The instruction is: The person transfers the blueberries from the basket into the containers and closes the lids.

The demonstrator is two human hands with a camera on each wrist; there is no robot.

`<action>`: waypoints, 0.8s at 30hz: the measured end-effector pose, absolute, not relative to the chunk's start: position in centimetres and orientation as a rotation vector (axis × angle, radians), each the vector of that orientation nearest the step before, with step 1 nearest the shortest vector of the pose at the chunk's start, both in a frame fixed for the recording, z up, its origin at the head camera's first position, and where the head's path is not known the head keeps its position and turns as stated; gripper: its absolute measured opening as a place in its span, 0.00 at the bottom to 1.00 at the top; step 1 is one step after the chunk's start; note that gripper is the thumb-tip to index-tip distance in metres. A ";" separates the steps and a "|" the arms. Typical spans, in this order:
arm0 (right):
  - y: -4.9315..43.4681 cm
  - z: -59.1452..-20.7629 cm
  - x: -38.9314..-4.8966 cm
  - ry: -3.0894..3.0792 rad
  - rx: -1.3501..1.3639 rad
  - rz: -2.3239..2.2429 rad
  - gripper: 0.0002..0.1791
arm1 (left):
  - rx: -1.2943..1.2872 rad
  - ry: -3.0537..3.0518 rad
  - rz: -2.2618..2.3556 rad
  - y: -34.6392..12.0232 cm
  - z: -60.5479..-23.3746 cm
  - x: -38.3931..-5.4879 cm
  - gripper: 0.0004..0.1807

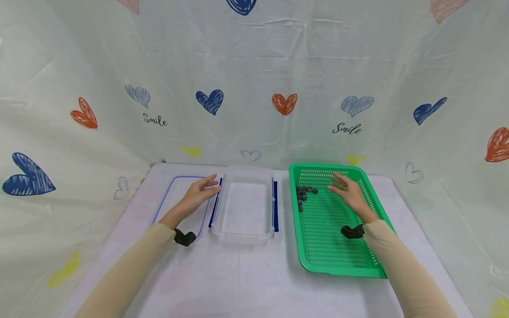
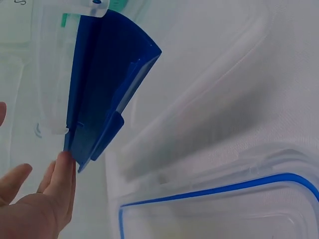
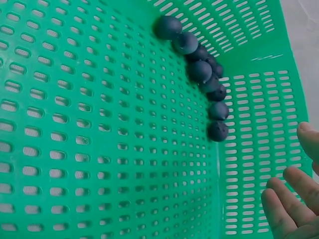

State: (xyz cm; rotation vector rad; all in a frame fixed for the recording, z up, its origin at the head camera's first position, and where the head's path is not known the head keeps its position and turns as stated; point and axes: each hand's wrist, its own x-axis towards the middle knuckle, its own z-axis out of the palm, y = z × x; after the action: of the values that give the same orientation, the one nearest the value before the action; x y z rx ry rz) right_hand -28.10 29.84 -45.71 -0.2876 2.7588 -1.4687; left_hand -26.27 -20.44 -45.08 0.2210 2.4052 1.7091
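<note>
My left hand (image 1: 197,193) is beside the left wall of a clear plastic food container (image 1: 246,207), its fingers loosely extended and holding nothing. In the left wrist view its fingertips overlap the lower end of a blue side latch (image 2: 107,64), which hangs folded out. Over a green slotted basket (image 1: 324,240), my right hand (image 1: 351,193) hovers with relaxed, spread fingers and nothing in them. Several blueberries (image 3: 200,72) lie clustered in the basket's far left corner, left of that hand. The container has no lid on and shows no contents.
A clear lid (image 1: 175,198) with a blue seal lies left of the container, partly behind my left forearm. Another blue latch (image 1: 275,205) flares out on the container's right, facing the basket. Behind the table hangs a white sheet (image 1: 246,132) printed with hearts.
</note>
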 end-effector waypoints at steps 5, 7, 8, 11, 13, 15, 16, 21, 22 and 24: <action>29.5 -46.2 -28.2 2.767 -0.276 -1.515 0.32 | 0.189 2.410 1.688 -19.9 -45.5 -26.5 0.37; 29.4 -46.5 -28.3 2.764 -0.266 -1.533 0.30 | 0.168 2.430 1.662 -19.7 -45.6 -26.5 0.36; 29.2 -46.6 -28.4 2.757 -0.258 -1.545 0.29 | 0.164 2.442 1.649 -19.6 -45.7 -26.6 0.36; 28.9 -46.9 -28.6 2.767 -0.240 -1.516 0.28 | 0.131 2.461 1.628 -19.5 -45.9 -26.7 0.36; 28.7 -47.2 -28.7 2.772 -0.221 -1.501 0.28 | 0.128 2.470 1.617 -19.4 -46.0 -26.7 0.35; 28.6 -47.5 -28.9 2.774 -0.214 -1.493 0.28 | 0.116 2.467 1.615 -19.3 -46.1 -26.7 0.35; 28.6 -47.6 -29.0 2.769 -0.204 -1.499 0.28 | 0.108 2.465 1.614 -19.3 -46.1 -26.7 0.35; 28.4 -48.2 -29.3 2.777 -0.183 -1.495 0.26 | 0.090 2.466 1.601 -19.3 -46.1 -26.6 0.34; 28.3 -48.3 -29.4 2.777 -0.176 -1.498 0.26 | 0.093 2.469 1.597 -19.3 -46.1 -26.7 0.34; 28.2 -48.5 -29.5 2.786 -0.166 -1.490 0.24 | 0.103 2.472 1.592 -19.2 -46.1 -26.7 0.33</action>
State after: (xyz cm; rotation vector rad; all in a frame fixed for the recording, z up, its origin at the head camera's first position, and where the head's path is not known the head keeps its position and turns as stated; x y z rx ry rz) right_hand -29.49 28.20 -48.54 -0.1664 2.7858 -1.4901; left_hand -26.69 -19.24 -46.07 0.1025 2.4720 1.5923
